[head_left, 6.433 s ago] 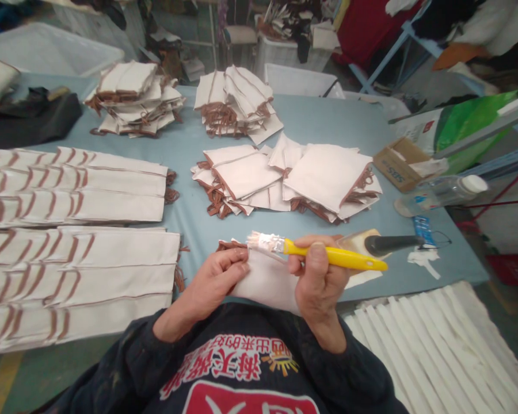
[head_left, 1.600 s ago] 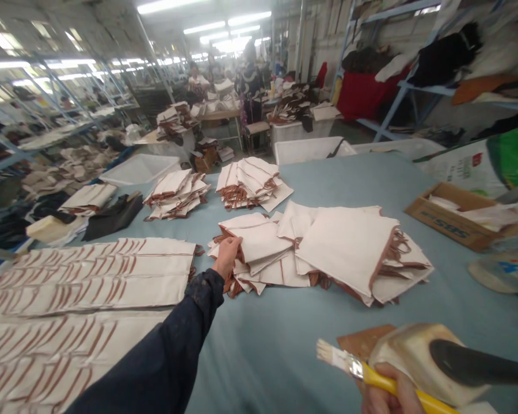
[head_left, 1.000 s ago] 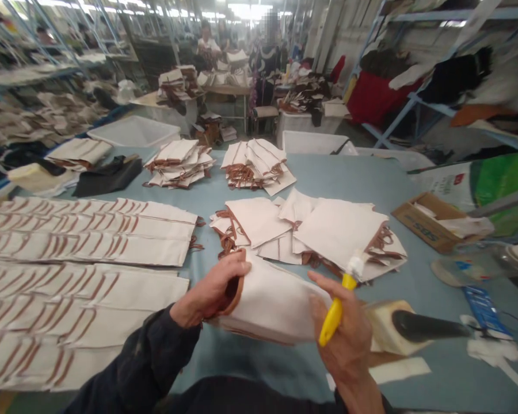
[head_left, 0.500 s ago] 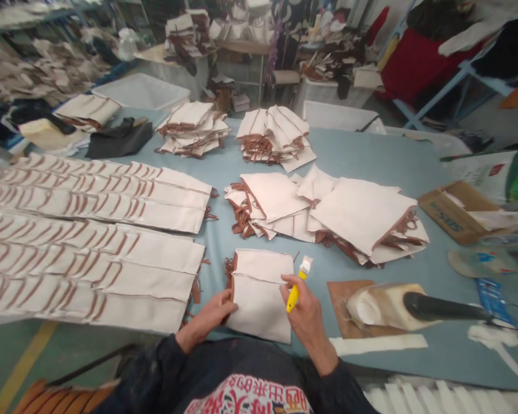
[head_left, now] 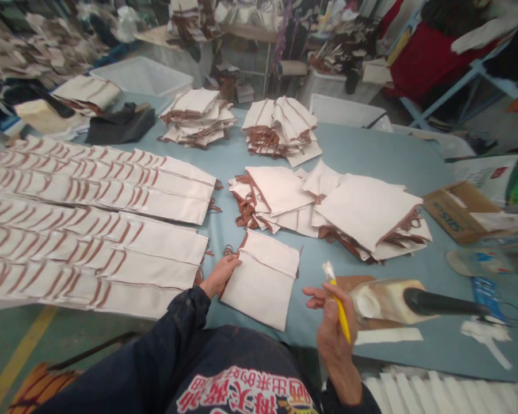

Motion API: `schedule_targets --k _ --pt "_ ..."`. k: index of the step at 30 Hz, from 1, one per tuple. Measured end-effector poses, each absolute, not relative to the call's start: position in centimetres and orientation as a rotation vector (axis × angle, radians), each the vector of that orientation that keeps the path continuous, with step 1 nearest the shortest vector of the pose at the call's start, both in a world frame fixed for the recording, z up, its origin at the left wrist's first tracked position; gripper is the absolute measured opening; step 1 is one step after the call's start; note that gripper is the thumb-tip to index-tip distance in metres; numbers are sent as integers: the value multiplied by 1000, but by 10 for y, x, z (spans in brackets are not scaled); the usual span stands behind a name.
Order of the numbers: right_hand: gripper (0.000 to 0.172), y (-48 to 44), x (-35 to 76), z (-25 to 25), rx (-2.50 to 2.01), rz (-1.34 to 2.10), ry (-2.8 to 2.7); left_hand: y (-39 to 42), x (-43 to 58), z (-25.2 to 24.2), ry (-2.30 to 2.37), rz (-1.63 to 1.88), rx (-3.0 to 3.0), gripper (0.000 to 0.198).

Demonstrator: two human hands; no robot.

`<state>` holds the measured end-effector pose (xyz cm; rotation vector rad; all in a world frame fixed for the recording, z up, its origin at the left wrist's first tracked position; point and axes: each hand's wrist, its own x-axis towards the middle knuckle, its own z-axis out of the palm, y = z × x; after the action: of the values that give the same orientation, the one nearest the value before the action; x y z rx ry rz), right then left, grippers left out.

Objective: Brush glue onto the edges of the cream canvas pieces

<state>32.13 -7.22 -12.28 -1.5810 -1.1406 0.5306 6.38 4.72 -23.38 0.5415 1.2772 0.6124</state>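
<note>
A cream fabric panel [head_left: 265, 282] with a brown-trimmed left edge and a seam across its upper part lies at a tilt on the blue-green table. My left hand [head_left: 220, 275] pinches that panel at its brown left edge. In my right hand [head_left: 334, 322] is a small brush with a yellow handle [head_left: 342, 316], its whitish bristles pointing up and away from me. This hand is apart from the panel, to its right. Near it stands a pale, worn container [head_left: 384, 302] with a black handle [head_left: 440, 305], resting on a brown piece.
Rows of overlapping cream panels [head_left: 155, 247] cover the left side. Loose piles of similar panels [head_left: 366, 213] lie ahead, with two stacks [head_left: 280, 126] behind. On the right are a cardboard box [head_left: 461, 210] and a white strip [head_left: 388, 336]. White bins [head_left: 147, 75] stand beyond the table.
My right hand has moved right, off the panel, carrying the brush. My left hand has shifted up along the panel's edge, and the panel has turned and moved slightly away from me.
</note>
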Motion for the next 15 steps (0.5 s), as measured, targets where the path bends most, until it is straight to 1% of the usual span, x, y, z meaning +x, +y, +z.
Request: schedule_targets --k 3,7,9,12,15 --pt "45 -78 325 -111 -1565 533 -973 62 66 -238 1278 568 573 35" --pt "60 -76 325 -106 -1571 692 -718 79 73 -235 1246 515 627 35" --pt "61 -73 325 -108 -1577 757 -621 81 77 -226 1206 497 663 31" --pt "56 -68 325 -108 -1549 804 -599 77 84 -202 1113 497 730 27" --pt "53 -63 323 -98 -1521 837 -646 69 92 -168 1027 526 796 34"
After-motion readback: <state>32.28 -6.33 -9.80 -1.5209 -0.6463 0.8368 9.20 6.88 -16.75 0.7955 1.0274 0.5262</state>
